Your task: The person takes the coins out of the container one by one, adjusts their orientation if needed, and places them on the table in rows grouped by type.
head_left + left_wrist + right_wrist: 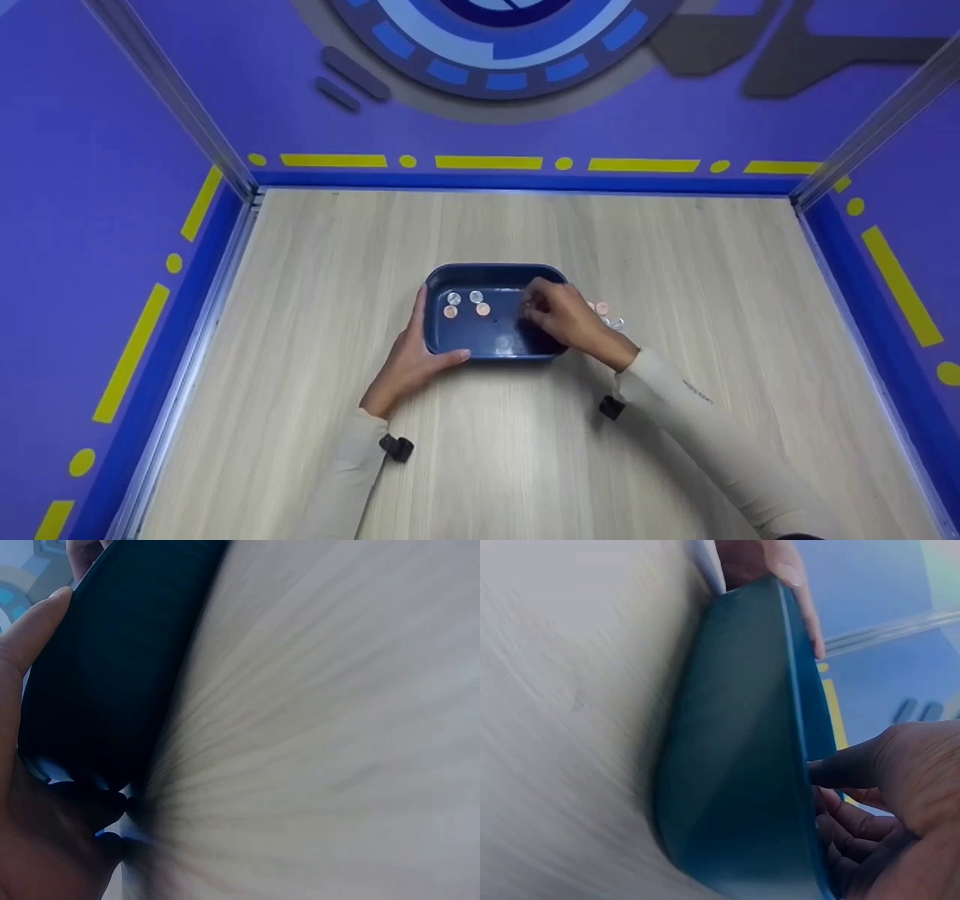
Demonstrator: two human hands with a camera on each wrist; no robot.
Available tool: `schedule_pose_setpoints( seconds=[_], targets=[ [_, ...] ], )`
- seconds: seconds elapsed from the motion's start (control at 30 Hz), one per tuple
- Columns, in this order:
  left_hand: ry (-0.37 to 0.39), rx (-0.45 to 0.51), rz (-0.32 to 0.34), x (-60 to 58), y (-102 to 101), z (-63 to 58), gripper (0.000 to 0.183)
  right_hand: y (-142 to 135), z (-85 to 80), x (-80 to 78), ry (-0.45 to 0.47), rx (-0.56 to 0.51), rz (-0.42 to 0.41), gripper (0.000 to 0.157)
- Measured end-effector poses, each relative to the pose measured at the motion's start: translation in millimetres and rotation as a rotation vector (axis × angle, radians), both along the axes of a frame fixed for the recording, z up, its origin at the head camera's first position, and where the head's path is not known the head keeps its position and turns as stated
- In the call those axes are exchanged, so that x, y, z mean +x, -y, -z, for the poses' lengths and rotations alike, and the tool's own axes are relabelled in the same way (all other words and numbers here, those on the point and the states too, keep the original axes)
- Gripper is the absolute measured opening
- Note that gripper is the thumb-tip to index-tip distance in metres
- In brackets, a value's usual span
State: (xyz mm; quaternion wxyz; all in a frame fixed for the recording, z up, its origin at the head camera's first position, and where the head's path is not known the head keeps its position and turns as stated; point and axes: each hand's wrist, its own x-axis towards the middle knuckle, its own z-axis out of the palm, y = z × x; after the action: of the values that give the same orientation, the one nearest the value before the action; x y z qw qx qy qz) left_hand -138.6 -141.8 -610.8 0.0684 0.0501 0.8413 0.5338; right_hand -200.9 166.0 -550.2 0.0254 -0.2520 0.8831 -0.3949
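A dark blue rectangular tray with rounded corners rests on the table. My left hand grips its left end, thumb over the front rim and fingers along the side. Inside, toward the left, lie two silvery coins and two copper coins. My right hand dips over the right rim, its fingertips pinched together around a small coin, mostly hidden. In the right wrist view the wall of the tray covers those fingertips. The left wrist view shows the left thumb against the tray's rim.
Several more coins, copper and silvery, lie on the table just right of the tray, partly behind the right wrist. The wooden table is bounded by blue panels with yellow marks at the back and both sides.
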Motion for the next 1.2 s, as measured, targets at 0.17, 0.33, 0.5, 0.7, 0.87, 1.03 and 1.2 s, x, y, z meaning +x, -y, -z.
schedule_pose_setpoints(
  seconds=[0.17,0.33,0.5,0.7,0.87,1.03,1.2],
  targets=[
    [0.002,-0.003,0.003,-1.2,-0.5,0.4,0.143,-14.9,-4.7,4.7,0.017,-0.066,0.041,0.014],
    [0.003,-0.014,0.004,-1.6,-1.6,-2.0,0.143,-29.4,-7.3,6.7,0.044,-0.108,0.088,0.010],
    [0.002,-0.010,0.007,-5.0,-3.3,-3.9,0.143,-44.6,-8.1,7.9,0.022,-0.124,0.162,0.009],
    [-0.004,0.004,0.013,-6.8,-4.3,-5.3,0.142,-59.9,-5.3,10.2,0.013,-0.158,0.221,0.009],
    [0.005,0.003,0.003,-3.8,-2.6,-4.0,0.143,-68.1,-0.6,12.4,0.043,-0.156,0.254,0.009],
    [0.013,-0.002,-0.004,-1.0,-0.9,-2.5,0.143,-76.9,4.0,12.9,0.047,-0.170,0.283,0.010],
    [0.015,0.000,-0.008,1.5,-0.2,-1.0,0.144,-91.8,11.3,14.4,0.038,-0.153,0.320,0.010]
  ],
)
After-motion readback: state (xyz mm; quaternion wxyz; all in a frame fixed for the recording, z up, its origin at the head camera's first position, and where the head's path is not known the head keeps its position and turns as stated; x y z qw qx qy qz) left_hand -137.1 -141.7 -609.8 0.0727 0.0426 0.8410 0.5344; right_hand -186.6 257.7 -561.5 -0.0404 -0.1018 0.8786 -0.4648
